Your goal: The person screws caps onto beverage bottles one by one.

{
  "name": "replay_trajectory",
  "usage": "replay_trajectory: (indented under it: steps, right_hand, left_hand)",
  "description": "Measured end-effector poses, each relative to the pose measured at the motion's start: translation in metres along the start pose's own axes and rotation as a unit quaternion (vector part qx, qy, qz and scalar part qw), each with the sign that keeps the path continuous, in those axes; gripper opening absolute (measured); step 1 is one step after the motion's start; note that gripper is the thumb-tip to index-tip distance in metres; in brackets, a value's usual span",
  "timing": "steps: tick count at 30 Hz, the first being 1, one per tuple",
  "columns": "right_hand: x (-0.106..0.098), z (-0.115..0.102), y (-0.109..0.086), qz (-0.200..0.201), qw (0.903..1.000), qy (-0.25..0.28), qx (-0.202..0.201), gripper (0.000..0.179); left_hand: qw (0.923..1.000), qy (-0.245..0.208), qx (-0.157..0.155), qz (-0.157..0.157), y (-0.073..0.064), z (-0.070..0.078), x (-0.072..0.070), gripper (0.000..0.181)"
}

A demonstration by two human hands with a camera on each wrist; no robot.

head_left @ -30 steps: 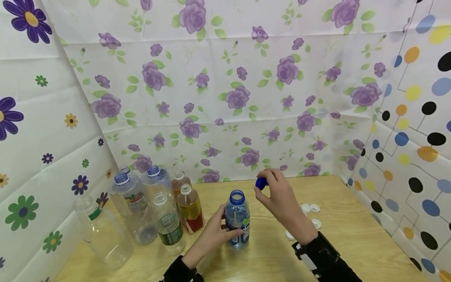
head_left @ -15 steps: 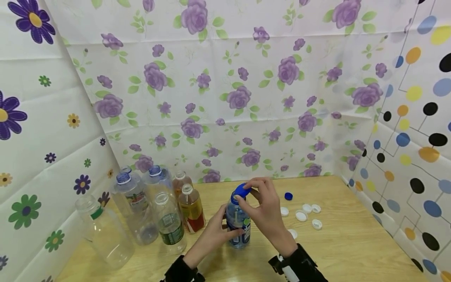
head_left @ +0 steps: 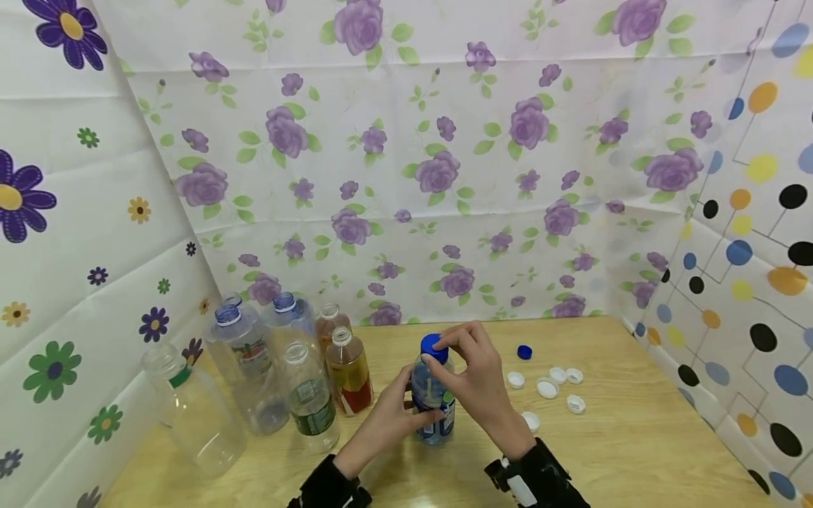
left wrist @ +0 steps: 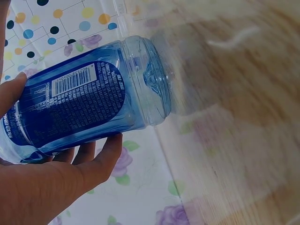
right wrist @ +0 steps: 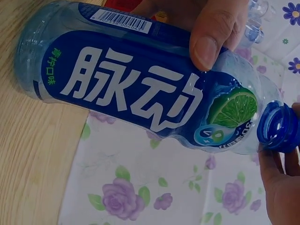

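Note:
A clear blue plastic drink bottle (head_left: 432,395) stands upright on the wooden table; its dark blue label (right wrist: 126,84) carries white characters and a lime picture. My left hand (head_left: 394,416) grips the bottle's body from the left, thumb across the front, and in the left wrist view the fingers (left wrist: 105,159) curl around it. A blue cap (head_left: 435,345) sits on the bottle's mouth. My right hand (head_left: 476,377) pinches that cap between thumb and fingers from the right side. In the right wrist view the blue cap (right wrist: 293,133) is at the neck, partly cut off by the frame's edge.
Several uncapped bottles crowd the left of the table, among them a large clear bottle (head_left: 193,416), a green-labelled bottle (head_left: 311,402) and a yellow-and-red-labelled bottle (head_left: 349,374). On the right lie several white caps (head_left: 547,387) and one blue cap (head_left: 524,351). Patterned cloth (head_left: 438,212) hangs behind.
My right hand has brought the blue cap left and down onto the bottle's mouth, where the cap has levelled from a tilt. My left hand has kept its grip on the bottle.

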State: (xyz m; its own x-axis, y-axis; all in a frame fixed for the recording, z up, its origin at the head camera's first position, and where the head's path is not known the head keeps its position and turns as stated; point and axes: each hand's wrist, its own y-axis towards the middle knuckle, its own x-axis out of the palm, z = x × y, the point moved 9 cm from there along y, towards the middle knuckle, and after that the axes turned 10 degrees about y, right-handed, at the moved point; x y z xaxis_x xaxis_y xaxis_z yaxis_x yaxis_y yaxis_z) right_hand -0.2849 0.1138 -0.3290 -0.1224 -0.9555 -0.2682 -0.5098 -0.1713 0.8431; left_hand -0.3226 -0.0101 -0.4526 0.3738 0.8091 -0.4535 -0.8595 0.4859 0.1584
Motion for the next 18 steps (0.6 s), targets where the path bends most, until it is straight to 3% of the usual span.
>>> replay_trajectory:
  steps: [8,18]
  right_hand:
    - [-0.0006,-0.0002,0.0023,-0.02,0.9988,-0.044,0.011,0.02]
    - [-0.0009,-0.0039,0.0044,-0.034,0.9973,-0.062,0.02,0.023]
  left_hand:
    - [0.9999,0.01,-0.005,0.005,0.001,0.0011,-0.0019,0.086]
    - [0.9997,0.006,-0.008,0.02,0.0004,0.0011,0.0005,0.088]
